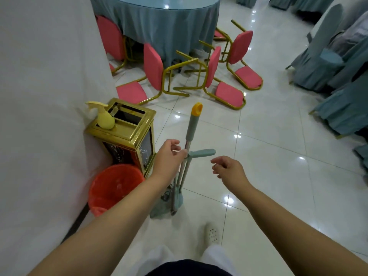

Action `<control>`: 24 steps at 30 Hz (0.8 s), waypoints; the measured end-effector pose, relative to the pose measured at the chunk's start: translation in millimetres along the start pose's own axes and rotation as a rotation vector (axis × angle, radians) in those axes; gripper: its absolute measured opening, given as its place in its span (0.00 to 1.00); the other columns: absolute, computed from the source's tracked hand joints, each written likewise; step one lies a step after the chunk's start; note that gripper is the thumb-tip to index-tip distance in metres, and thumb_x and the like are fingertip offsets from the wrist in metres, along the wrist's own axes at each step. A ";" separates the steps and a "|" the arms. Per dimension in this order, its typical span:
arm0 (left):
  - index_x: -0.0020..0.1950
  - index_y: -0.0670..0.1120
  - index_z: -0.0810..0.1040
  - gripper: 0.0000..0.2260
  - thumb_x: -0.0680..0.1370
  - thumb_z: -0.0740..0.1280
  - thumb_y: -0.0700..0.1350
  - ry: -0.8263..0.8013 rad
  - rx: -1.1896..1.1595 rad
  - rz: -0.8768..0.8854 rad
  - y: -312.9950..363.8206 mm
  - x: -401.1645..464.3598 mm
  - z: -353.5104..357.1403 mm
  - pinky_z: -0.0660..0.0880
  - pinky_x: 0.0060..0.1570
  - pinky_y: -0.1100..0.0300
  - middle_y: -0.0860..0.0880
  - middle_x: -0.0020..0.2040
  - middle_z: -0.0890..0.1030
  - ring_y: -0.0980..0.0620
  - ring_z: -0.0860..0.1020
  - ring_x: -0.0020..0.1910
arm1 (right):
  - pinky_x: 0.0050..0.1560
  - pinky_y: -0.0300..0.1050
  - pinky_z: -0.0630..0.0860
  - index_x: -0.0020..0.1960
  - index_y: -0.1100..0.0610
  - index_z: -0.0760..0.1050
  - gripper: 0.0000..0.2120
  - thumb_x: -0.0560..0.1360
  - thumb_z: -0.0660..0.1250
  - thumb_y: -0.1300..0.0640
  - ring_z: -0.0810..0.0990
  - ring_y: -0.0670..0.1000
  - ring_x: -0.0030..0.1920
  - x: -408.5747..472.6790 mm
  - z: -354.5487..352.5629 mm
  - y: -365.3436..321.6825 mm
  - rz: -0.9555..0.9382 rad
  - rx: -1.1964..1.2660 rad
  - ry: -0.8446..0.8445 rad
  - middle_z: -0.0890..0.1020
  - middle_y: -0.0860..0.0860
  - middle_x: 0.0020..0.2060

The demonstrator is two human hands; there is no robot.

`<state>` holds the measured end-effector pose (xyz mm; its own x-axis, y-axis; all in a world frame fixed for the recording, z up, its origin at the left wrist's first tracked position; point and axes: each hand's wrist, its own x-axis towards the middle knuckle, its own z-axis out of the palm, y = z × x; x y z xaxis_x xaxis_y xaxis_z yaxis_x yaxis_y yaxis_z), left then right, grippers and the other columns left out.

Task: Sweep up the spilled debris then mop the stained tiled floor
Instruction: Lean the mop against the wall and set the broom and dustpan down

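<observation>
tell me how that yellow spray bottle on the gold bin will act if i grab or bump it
The yellow spray bottle probably lifts easily, being small and plastic. It sits on the rim of the gold bin beside the opening, so a bump could tip it off or in. How full it is can't be told.

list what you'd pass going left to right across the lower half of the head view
red bin → gold bin → left hand → mop → right hand
</observation>
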<state>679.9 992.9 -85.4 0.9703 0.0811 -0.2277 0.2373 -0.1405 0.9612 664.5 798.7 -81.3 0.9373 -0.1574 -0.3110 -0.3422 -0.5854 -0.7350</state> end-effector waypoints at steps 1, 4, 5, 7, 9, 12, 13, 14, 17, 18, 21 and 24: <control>0.61 0.53 0.71 0.15 0.76 0.68 0.48 0.004 -0.006 0.006 1.9 4.2 0.5 0.73 0.30 0.75 0.57 0.49 0.76 0.60 0.77 0.46 | 0.49 0.44 0.80 0.56 0.53 0.78 0.11 0.79 0.60 0.62 0.80 0.45 0.43 10.1 0.2 -0.4 -0.011 -0.038 -0.008 0.80 0.47 0.42; 0.64 0.54 0.71 0.18 0.75 0.69 0.48 0.027 0.015 0.030 9.2 16.9 5.1 0.70 0.29 0.80 0.60 0.50 0.75 0.62 0.76 0.48 | 0.39 0.44 0.80 0.58 0.53 0.78 0.11 0.79 0.61 0.60 0.79 0.49 0.39 40.1 1.0 1.4 -0.104 -0.239 -0.009 0.79 0.47 0.41; 0.64 0.55 0.71 0.19 0.75 0.69 0.48 0.039 0.036 0.049 12.7 21.1 7.5 0.71 0.29 0.79 0.61 0.50 0.75 0.62 0.76 0.48 | 0.35 0.39 0.77 0.59 0.53 0.77 0.11 0.79 0.61 0.59 0.78 0.48 0.37 50.3 1.0 3.0 -0.146 -0.308 -0.009 0.78 0.47 0.42; 0.65 0.56 0.71 0.20 0.75 0.69 0.48 0.053 0.070 0.097 20.5 29.5 13.4 0.74 0.35 0.76 0.62 0.52 0.75 0.64 0.75 0.51 | 0.39 0.34 0.73 0.62 0.52 0.76 0.13 0.79 0.62 0.59 0.76 0.46 0.42 72.5 0.0 5.3 -0.207 -0.397 -0.039 0.79 0.48 0.50; 0.64 0.56 0.72 0.18 0.75 0.68 0.48 0.063 0.089 0.134 28.2 36.9 20.9 0.76 0.49 0.67 0.62 0.53 0.75 0.63 0.75 0.54 | 0.50 0.38 0.75 0.64 0.51 0.74 0.16 0.78 0.62 0.60 0.76 0.47 0.50 95.6 -2.7 7.2 -0.247 -0.478 -0.110 0.77 0.49 0.56; 0.61 0.55 0.75 0.13 0.77 0.66 0.49 0.106 0.171 0.150 37.7 43.9 32.4 0.71 0.52 0.61 0.66 0.49 0.73 0.62 0.73 0.53 | 0.55 0.43 0.75 0.67 0.48 0.73 0.19 0.78 0.62 0.60 0.76 0.49 0.57 128.5 -6.6 10.9 -0.286 -0.579 -0.227 0.76 0.49 0.59; 0.60 0.53 0.75 0.12 0.77 0.66 0.50 0.126 0.184 0.146 39.6 45.7 35.9 0.71 0.51 0.60 0.65 0.47 0.73 0.61 0.74 0.52 | 0.54 0.43 0.75 0.67 0.48 0.72 0.19 0.78 0.62 0.59 0.77 0.49 0.57 138.3 -6.9 12.6 -0.301 -0.604 -0.260 0.76 0.49 0.59; 0.59 0.52 0.76 0.11 0.78 0.65 0.50 0.143 0.173 0.131 41.2 46.9 39.1 0.72 0.52 0.59 0.64 0.47 0.74 0.58 0.75 0.54 | 0.53 0.42 0.76 0.67 0.47 0.72 0.19 0.78 0.62 0.59 0.77 0.50 0.56 147.3 -7.0 14.6 -0.323 -0.628 -0.298 0.76 0.49 0.59; 0.58 0.49 0.77 0.10 0.78 0.64 0.50 0.184 0.097 0.103 44.4 47.7 47.3 0.75 0.55 0.52 0.55 0.48 0.78 0.53 0.77 0.54 | 0.51 0.41 0.76 0.67 0.48 0.72 0.19 0.77 0.63 0.57 0.78 0.50 0.53 169.5 -6.4 21.3 -0.402 -0.709 -0.428 0.77 0.51 0.57; 0.56 0.47 0.77 0.10 0.78 0.64 0.50 0.202 0.100 0.120 44.3 47.1 49.8 0.76 0.52 0.51 0.51 0.47 0.78 0.53 0.77 0.50 | 0.50 0.41 0.76 0.67 0.49 0.72 0.19 0.77 0.64 0.56 0.78 0.50 0.52 175.5 -6.3 23.6 -0.425 -0.737 -0.467 0.77 0.51 0.56; 0.53 0.44 0.77 0.11 0.77 0.64 0.50 0.296 0.120 0.128 41.7 41.7 56.9 0.74 0.47 0.44 0.42 0.45 0.78 0.46 0.76 0.44 | 0.42 0.36 0.71 0.65 0.50 0.75 0.17 0.76 0.65 0.54 0.76 0.49 0.45 188.8 -4.9 28.4 -0.498 -0.796 -0.571 0.79 0.51 0.52; 0.53 0.46 0.77 0.12 0.77 0.63 0.53 0.370 0.134 0.121 39.8 35.0 59.8 0.76 0.46 0.45 0.43 0.46 0.79 0.47 0.78 0.45 | 0.36 0.35 0.67 0.62 0.51 0.77 0.15 0.75 0.67 0.54 0.75 0.47 0.42 195.8 -2.4 27.1 -0.554 -0.779 -0.683 0.82 0.51 0.49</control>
<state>726.1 931.2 -64.4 0.9155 0.4018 -0.0194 0.1501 -0.2964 0.9432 838.9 750.2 -160.7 0.6338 0.5922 -0.4975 0.4562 -0.8057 -0.3778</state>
